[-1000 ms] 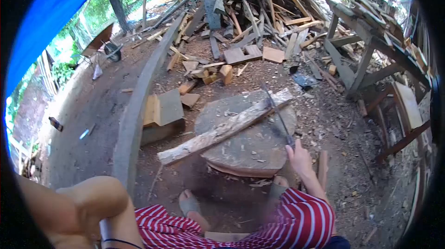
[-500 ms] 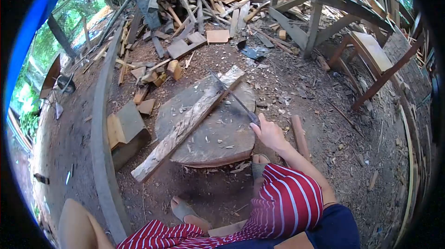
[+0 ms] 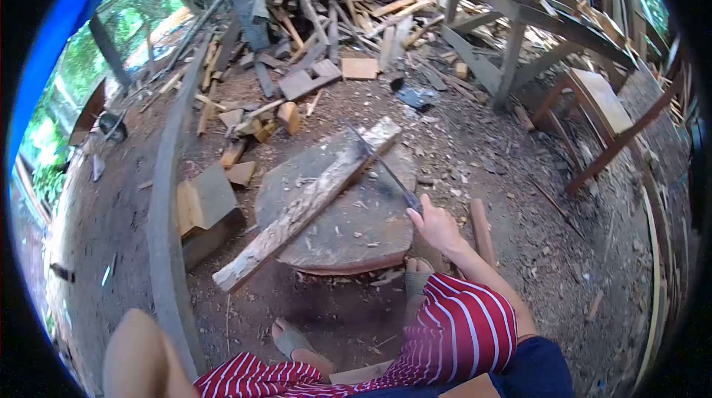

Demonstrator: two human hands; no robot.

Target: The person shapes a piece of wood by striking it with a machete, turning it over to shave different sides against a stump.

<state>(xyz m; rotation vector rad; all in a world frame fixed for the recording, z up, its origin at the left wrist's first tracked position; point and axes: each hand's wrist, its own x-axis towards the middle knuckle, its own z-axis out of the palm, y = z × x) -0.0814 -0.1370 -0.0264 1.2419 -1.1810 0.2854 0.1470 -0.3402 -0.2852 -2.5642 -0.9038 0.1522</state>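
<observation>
A rough, pale length of wood (image 3: 297,213) lies diagonally across a round wooden block (image 3: 341,231), its near end jutting past the block's left edge. My right hand (image 3: 437,227) is closed around the handle of a long dark blade (image 3: 386,170), right of the block. The blade points up and left, its far part over the upper end of the wood. Of my left arm (image 3: 137,353), only a bent part shows at the bottom left; the left hand is outside the frame.
A long curved beam (image 3: 165,220) runs along the left, beside a squared wood block (image 3: 215,201). Scrap wood (image 3: 304,79) is heaped at the back. A wooden bench (image 3: 512,50) stands at the back right. A short stick (image 3: 482,231) lies right of my right hand.
The whole view has shifted slightly, with the scene sitting a little lower and further right. The bent left arm shows more. My right hand still holds the blade over the wood.
</observation>
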